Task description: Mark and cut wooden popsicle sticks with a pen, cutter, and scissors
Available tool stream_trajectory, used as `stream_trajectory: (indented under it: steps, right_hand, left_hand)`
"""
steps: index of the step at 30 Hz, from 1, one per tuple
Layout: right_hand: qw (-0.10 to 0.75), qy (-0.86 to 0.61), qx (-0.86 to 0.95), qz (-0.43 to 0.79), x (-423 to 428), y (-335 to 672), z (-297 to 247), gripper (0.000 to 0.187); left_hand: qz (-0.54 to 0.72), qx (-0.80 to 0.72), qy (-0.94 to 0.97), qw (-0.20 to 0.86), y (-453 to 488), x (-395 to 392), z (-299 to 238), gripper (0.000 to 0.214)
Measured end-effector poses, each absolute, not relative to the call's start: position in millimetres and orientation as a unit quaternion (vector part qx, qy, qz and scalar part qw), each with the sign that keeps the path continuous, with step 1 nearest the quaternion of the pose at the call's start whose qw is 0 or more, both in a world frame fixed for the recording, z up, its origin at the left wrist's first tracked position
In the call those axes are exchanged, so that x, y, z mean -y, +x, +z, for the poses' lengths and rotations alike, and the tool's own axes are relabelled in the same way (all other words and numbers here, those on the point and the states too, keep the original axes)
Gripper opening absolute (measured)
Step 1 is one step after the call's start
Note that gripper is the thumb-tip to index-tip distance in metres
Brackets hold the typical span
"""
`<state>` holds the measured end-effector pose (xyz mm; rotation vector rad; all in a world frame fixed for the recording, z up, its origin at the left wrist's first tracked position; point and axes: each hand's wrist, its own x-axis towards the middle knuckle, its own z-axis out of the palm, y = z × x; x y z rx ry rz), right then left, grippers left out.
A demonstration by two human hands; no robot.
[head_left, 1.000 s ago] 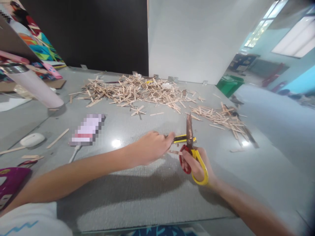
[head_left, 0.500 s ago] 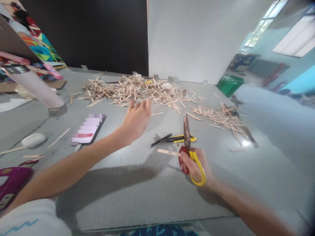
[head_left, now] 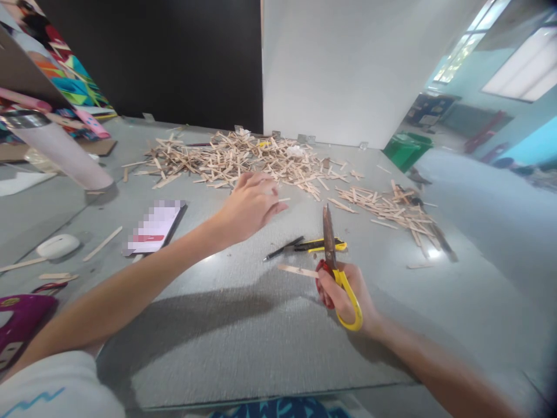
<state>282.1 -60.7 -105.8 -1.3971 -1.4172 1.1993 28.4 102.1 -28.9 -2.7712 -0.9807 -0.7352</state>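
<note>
My right hand [head_left: 343, 293] is closed around the handles of scissors [head_left: 331, 247] with one yellow and one red loop. Their worn, brownish blades are together and point away from me. A flat wooden stick [head_left: 298, 270] runs left from beside the right thumb; whether the fingers pinch it is hard to tell. Over the table, my left hand [head_left: 250, 206] reaches toward the near edge of a stick pile [head_left: 226, 159]. Its fingers are bent and apart from the thumb, around a single stick [head_left: 285, 200] on the tabletop.
A black pen [head_left: 282, 248] and a yellow-black cutter [head_left: 324, 245] lie between the hands. Leftward are a phone [head_left: 155, 226], a white case [head_left: 58, 247], a tumbler [head_left: 61, 151] and a purple object [head_left: 24, 325]. More sticks [head_left: 387, 209] lie right. Black and white panels [head_left: 326, 69] stand behind.
My left hand has moved slightly right, from the pile's edge to the single stick, and its thumb now shows apart from the fingers. The right hand and scissors have barely moved.
</note>
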Motion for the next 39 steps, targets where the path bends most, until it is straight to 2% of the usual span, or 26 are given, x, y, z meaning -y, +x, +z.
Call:
stream_trajectory:
  steps: [5,9,11,14,17,21,24,29,39]
  right_hand:
    - [0.397,-0.556,0.560,0.468,62,283,-106,0.049]
    - [0.400,-0.563,0.557,0.461,62,282,-105,0.048]
    - [0.400,-0.567,0.555,0.459,62,281,-103,0.048]
    - [0.404,-0.567,0.549,0.462,61,279,-101,0.048]
    - [0.409,-0.566,0.543,0.467,60,278,-100,0.047]
    - [0.414,-0.564,0.538,0.471,60,278,-102,0.047]
    - [0.418,-0.567,0.533,0.469,60,278,-103,0.046]
    - [0.416,-0.568,0.528,0.475,59,276,-100,0.047]
    - [0.438,-0.560,0.533,0.459,61,275,-104,0.046]
  left_hand:
    - [-0.211,0.304,-0.927,0.064,31,-94,-25,0.047]
    - [-0.152,0.290,-0.944,0.026,34,-83,-26,0.035]
    - [-0.147,0.284,-0.947,0.022,35,-79,-27,0.036]
    - [-0.137,0.247,-0.959,0.000,36,-73,-26,0.058]
    - [-0.094,0.206,-0.967,-0.118,42,-65,-23,0.036]
    - [-0.016,0.169,-0.943,-0.287,47,-51,-20,0.024]
    - [-0.007,0.183,-0.936,-0.301,47,-45,-20,0.025]
    - [0.002,0.176,-0.923,-0.342,48,-43,-19,0.014]
    - [-0.044,0.158,-0.927,-0.336,56,-39,-22,0.022]
